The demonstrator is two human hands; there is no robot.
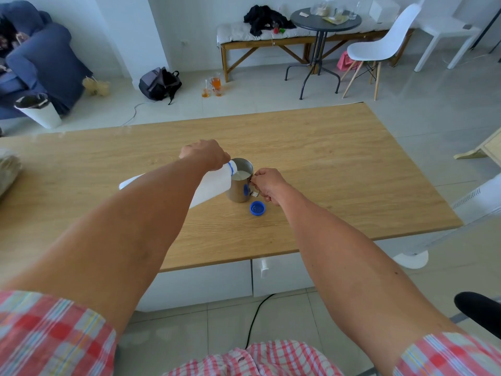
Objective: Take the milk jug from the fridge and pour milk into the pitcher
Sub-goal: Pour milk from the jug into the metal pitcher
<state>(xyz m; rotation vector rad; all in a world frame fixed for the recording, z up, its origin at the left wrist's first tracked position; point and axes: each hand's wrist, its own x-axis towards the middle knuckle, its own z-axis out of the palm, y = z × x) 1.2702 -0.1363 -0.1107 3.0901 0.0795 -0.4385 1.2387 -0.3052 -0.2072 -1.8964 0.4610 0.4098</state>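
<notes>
Wide wooden table (pixel 325 147) in front, and around it a busy room: a blue sofa (pixel 40 55) far left with a white bin (pixel 40 115) at its foot, a dark backpack (pixel 160 82) on the floor by the wall, a few glasses of orange drink (pixel 215 84) on the tiles just beside it. Further back, a bench (pixel 271 42) with dark clothes (pixel 264 19) piled on it, a round black side table (pixel 325 21) crowded with small items, a white chair (pixel 385 47) next to that.

On the table itself, little stands in the way: only a blue cap (pixel 257 208) lying loose, open side up, just beside the pitcher's base, near the right wrist.

Now the action, mid-table. Left hand (pixel 207 154) is wrapped tight round the neck end of the white jug (pixel 211 185), which is tipped hard over, its blue-ringed mouth at the rim of the steel pitcher (pixel 240 188). The left forearm hides most of the jug's body. Right hand (pixel 267 185) is closed on the pitcher's handle, pitcher upright on the table. Inside it, white milk (pixel 241 175) sits high, close to the rim
</notes>
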